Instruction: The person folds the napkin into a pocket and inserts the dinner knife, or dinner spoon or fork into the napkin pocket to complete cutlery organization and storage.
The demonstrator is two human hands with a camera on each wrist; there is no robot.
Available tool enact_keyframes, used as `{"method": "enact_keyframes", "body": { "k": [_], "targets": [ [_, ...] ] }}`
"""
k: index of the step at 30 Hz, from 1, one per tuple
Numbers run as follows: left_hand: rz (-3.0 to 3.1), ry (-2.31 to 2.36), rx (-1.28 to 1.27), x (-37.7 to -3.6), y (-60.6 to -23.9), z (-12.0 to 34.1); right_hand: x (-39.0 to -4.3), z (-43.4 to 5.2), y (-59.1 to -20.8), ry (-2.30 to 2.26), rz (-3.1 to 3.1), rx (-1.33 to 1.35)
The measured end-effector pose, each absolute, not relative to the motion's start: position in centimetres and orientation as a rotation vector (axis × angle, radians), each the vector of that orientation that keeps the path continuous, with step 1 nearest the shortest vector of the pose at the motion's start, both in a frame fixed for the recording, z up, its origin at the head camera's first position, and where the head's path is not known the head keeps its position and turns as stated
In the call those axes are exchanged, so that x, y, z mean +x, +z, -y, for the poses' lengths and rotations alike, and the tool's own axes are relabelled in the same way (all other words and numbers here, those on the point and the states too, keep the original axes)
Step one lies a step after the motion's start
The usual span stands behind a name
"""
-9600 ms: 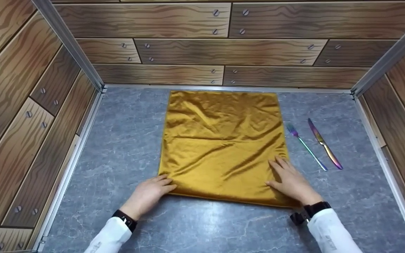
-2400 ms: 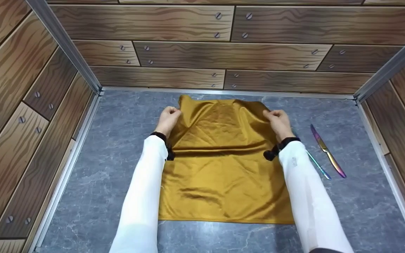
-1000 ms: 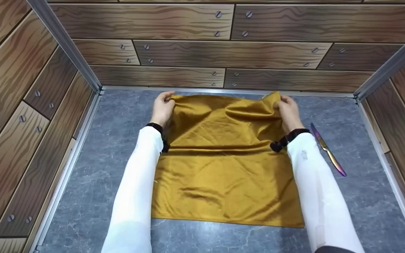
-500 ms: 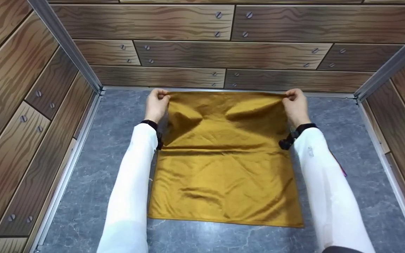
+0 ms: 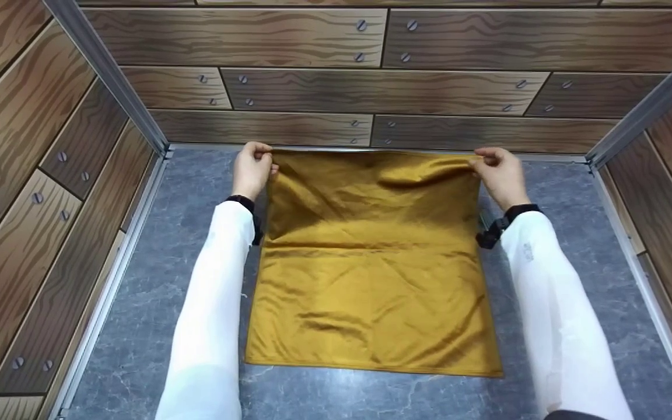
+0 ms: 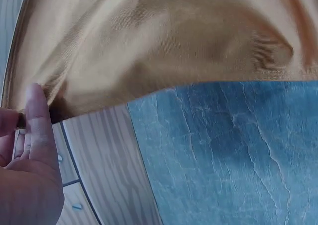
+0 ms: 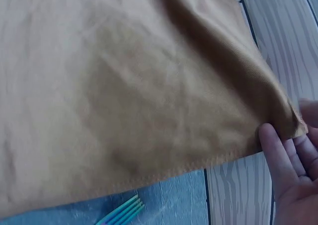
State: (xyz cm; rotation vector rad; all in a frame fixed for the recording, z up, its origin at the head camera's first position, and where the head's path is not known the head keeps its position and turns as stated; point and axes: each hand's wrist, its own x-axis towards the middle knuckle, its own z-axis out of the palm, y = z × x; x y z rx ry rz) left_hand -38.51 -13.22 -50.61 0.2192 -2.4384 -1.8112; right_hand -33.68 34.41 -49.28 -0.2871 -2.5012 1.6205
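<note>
A square gold satin-like cloth (image 5: 371, 280) lies on the grey marbled surface, its far part lifted and a crease running across its middle. My left hand (image 5: 253, 170) pinches the far left corner between thumb and fingers. At the far right corner my right hand (image 5: 500, 175) does the same, so the far edge stretches between both hands. The left wrist view shows the cloth (image 6: 174, 41) with its hem hanging above the surface. In the right wrist view the cloth (image 7: 124, 96) sags from the pinched corner, over rainbow-coloured fork tines (image 7: 123, 212).
Wood-patterned panels (image 5: 301, 90) close in the back, left and right, with metal strips along their base. The grey surface (image 5: 196, 175) shows at both sides of the cloth. My right sleeve (image 5: 563, 303) covers the place where the knife lay.
Both hands moved from the near part of the cloth to its far corners, then spread apart and away, pulling the far edge straighter. The right arm now hides the knife.
</note>
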Motion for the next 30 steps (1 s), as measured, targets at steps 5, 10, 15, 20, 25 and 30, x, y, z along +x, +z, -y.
{"method": "enact_keyframes", "body": {
  "k": [5,10,15,20,25,30],
  "targets": [
    [2.439,-1.828,0.205,-38.4,-50.6,13.3,-34.3,-35.0,-50.1,1.454,2.621,-0.283],
    [2.434,-1.829,0.215,-38.5,-50.7,13.7,-34.2,-35.3,-49.9,1.287,2.666,-0.308],
    [2.451,-1.817,0.252,-38.5,-50.7,14.3,-34.0,-35.8,-49.8,1.168,2.669,-0.32],
    [2.483,-1.778,0.277,-38.7,-50.4,14.7,-34.1,-36.2,-49.7,1.341,2.564,-0.358],
    [2.461,-1.798,0.265,-39.1,-50.2,14.6,-34.4,-36.2,-49.7,1.686,2.387,-0.415],
    [2.496,-1.68,0.245,-39.2,-49.9,14.4,-34.8,-36.1,-49.7,1.733,2.341,-0.429]
  ]
}}
